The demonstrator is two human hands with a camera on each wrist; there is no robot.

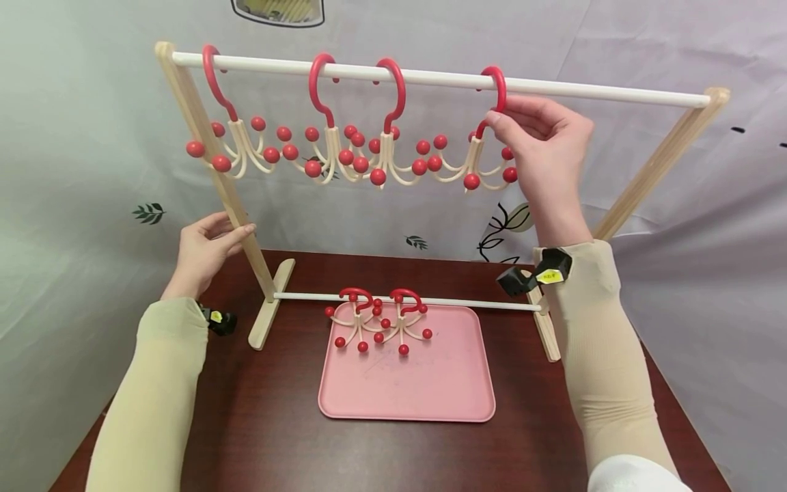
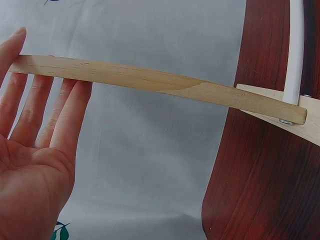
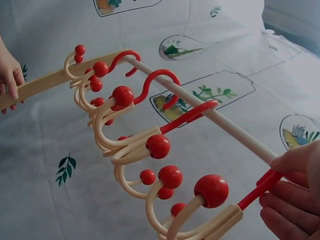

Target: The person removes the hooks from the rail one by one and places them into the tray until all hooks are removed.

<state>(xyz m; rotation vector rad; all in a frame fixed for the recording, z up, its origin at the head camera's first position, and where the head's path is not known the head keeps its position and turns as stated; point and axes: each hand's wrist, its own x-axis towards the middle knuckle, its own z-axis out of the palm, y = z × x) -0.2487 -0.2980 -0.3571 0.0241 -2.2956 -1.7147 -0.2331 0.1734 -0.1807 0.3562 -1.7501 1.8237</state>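
In the head view, several red-hooked hangers with curved pale arms and red ball tips hang from the white top rod (image 1: 590,89) of a wooden rack. My right hand (image 1: 556,147) pinches the rightmost hanger by its red hook (image 1: 502,92), which loops over the rod. To its left hang another hanger (image 1: 386,143), a hanger (image 1: 333,140) close beside it, and a hanger (image 1: 239,143) near the left end. My left hand (image 1: 205,249) grips the rack's left wooden post (image 1: 230,198) between thumb and fingers; the left wrist view shows this post (image 2: 150,80) too.
A pink tray (image 1: 430,386) lies on the dark red-brown table (image 1: 277,424). Two more hangers rest at its back edge, a left one (image 1: 358,320) and a right one (image 1: 402,322), near the lower white rod (image 1: 479,303). The rack's right post (image 1: 658,160) stands beyond my right forearm.
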